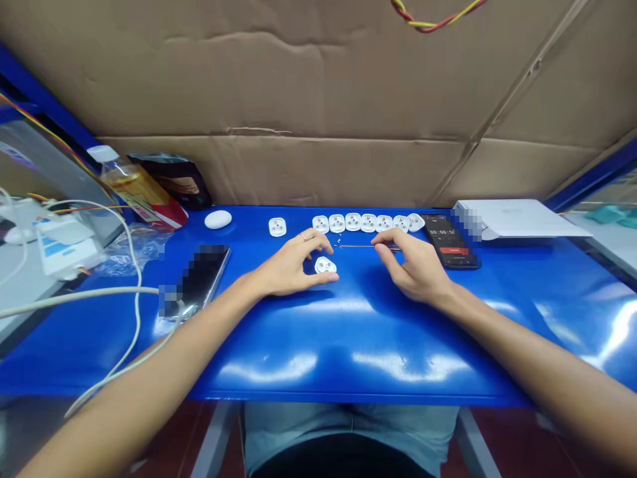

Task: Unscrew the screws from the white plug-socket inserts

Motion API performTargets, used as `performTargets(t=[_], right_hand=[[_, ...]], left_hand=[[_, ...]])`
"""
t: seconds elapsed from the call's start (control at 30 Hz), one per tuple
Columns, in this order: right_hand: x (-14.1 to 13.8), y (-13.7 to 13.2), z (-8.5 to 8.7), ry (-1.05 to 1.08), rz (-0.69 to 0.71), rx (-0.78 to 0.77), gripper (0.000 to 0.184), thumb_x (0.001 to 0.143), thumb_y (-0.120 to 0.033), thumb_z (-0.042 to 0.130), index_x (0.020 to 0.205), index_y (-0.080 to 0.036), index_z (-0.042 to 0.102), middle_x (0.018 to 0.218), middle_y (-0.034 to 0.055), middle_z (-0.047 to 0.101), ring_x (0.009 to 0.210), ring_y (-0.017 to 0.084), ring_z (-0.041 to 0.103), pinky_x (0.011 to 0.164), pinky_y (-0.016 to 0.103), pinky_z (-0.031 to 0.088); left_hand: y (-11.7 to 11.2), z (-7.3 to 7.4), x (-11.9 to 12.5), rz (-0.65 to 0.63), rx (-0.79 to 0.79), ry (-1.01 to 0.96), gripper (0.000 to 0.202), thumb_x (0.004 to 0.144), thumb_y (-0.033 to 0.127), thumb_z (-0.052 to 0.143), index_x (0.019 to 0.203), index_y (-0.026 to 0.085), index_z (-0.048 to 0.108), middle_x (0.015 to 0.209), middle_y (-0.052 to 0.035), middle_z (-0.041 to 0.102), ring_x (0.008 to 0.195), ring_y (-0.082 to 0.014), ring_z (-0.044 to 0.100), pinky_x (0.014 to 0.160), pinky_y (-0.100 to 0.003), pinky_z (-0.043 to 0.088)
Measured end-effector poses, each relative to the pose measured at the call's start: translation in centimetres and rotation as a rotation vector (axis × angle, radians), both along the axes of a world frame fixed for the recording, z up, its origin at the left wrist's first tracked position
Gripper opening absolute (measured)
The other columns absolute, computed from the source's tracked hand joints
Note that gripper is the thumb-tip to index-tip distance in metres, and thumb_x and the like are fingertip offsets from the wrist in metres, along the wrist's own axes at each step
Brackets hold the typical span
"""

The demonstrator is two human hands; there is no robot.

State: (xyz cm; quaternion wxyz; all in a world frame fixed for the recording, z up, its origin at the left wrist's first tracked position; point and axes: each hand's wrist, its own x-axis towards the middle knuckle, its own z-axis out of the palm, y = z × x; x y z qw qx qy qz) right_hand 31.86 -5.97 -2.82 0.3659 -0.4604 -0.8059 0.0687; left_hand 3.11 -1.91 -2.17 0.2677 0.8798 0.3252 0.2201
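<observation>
My left hand [293,262] curves over a round white plug body [325,265] on the blue table [348,345], with the thumb and fingertips on either side of it. My right hand [411,265] pinches the end of a thin metal tool [368,246], perhaps a small screwdriver, whose tip points left toward several tiny screws [339,241]. Behind my hands, several matching white plug bodies [368,222] stand in a tight row. Another such body [277,227] lies apart to the left.
At right, a phone showing a timer [445,240] lies beside a white flat box [517,219]. At left are a dark phone [199,279], white mouse [217,219], bottle [134,189], dark pouch [174,179] and white cables [134,265]. Cardboard [318,73] lines the back.
</observation>
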Motion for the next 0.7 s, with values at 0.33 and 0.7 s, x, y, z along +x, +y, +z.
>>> performTargets(t=[0.33, 0.7], right_hand=[[-0.2, 0.4, -0.8, 0.02, 0.032, -0.081, 0.019, 0.108, -0.03, 0.049, 0.116, -0.024, 0.065, 0.105, 0.009, 0.078, 0.091, 0.026, 0.075, 0.085, 0.041, 0.06], [0.0, 0.8, -0.8, 0.044, 0.003, -0.047, 0.021, 0.109, -0.031, 0.047, 0.116, -0.023, 0.065, 0.105, 0.01, 0.078, 0.092, 0.025, 0.074, 0.088, 0.041, 0.06]], left_hand=[[0.1, -0.8, 0.6, -0.042, 0.009, 0.07, 0.053, 0.108, 0.055, 0.052, 0.149, 0.024, 0.063, 0.165, -0.0097, 0.052, 0.153, -0.0334, 0.042, 0.13, -0.055, 0.031], [0.4, -0.9, 1.1, -0.02, -0.016, 0.098, 0.054, 0.111, 0.053, 0.044, 0.153, 0.023, 0.06, 0.169, -0.0095, 0.048, 0.157, -0.0326, 0.039, 0.132, -0.056, 0.028]])
